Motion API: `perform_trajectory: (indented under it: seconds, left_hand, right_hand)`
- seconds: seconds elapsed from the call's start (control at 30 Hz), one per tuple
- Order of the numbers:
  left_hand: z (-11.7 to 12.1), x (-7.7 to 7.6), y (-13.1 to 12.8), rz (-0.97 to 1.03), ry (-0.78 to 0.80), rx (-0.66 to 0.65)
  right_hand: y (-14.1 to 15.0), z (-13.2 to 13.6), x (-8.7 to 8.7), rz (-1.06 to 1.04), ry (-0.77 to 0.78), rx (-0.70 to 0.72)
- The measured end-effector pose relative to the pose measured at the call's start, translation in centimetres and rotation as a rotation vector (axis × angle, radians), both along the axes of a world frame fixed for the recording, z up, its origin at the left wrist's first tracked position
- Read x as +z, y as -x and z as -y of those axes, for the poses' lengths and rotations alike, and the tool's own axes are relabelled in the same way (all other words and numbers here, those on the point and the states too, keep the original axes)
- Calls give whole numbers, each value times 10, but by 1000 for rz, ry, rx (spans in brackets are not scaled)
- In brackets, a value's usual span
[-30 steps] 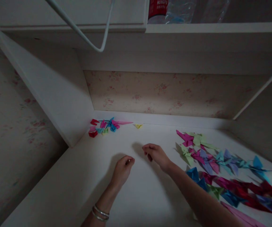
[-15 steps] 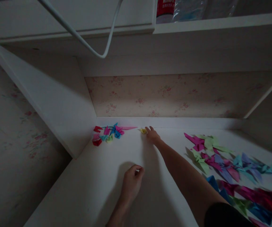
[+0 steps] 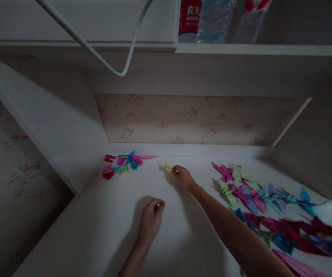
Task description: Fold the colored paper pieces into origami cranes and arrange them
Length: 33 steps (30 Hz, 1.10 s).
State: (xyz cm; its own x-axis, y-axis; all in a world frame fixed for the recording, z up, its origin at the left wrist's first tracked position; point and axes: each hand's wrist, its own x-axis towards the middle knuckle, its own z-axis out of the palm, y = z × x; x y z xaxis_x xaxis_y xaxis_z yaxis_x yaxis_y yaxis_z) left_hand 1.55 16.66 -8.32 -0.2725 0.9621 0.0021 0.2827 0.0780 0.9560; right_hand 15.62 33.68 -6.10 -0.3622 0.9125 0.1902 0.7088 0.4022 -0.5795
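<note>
My right hand (image 3: 182, 177) reaches toward the back of the white desk and pinches a small yellow origami piece (image 3: 168, 166) just above the surface. Nearer to me, my left hand (image 3: 151, 217) is closed, thumb against fingers; whatever it pinches, if anything, is too small to make out. To the left of the yellow piece lies a group of small folded papers (image 3: 122, 165) in red, pink, blue and green. Strung-looking rows of origami in magenta, green and purple (image 3: 249, 196) stretch along the right side, beyond my right forearm.
A white cable (image 3: 122, 73) hangs in a loop from above. Overhead is a shelf (image 3: 241, 49) holding several plastic bottles (image 3: 214, 23). A white side panel (image 3: 53, 127) closes the left, and flowered wallpaper (image 3: 191, 115) covers the back.
My right hand has closed on the yellow origami piece and drawn it slightly off its place at the back edge toward me. The view has shifted a little right; my left hand remains closed.
</note>
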Motion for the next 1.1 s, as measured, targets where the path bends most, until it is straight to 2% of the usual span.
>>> perform_trajectory:
  seconds: [0.07, 0.13, 0.27, 0.37, 0.47, 0.57, 0.73, 1.1]
  left_hand:
    - [2, 2, -1, 104, -22, 40]
    - [5, 7, -3, 297, -8, 17]
    - [17, 19, -11, 659, -9, -164]
    - [25, 23, -19, 704, -10, -297]
    - [30, 21, -26, 624, 6, -399]
    - [31, 19, -31, 530, 21, -458]
    - [29, 17, -35, 475, 99, -414]
    - [25, 10, -35, 476, 65, -335]
  right_hand:
    - [-12, 37, 5, -71, 19, 32]
    - [-25, 77, 13, -131, 42, 74]
    - [-52, 150, 26, -267, 108, 181]
    - [-65, 182, 26, -361, 162, 207]
    - [-71, 194, 15, -480, 231, 182]
    - [-73, 197, -1, -684, 299, 70]
    - [-74, 197, -21, -844, 322, -73]
    - [-70, 201, -21, -868, 335, -152]
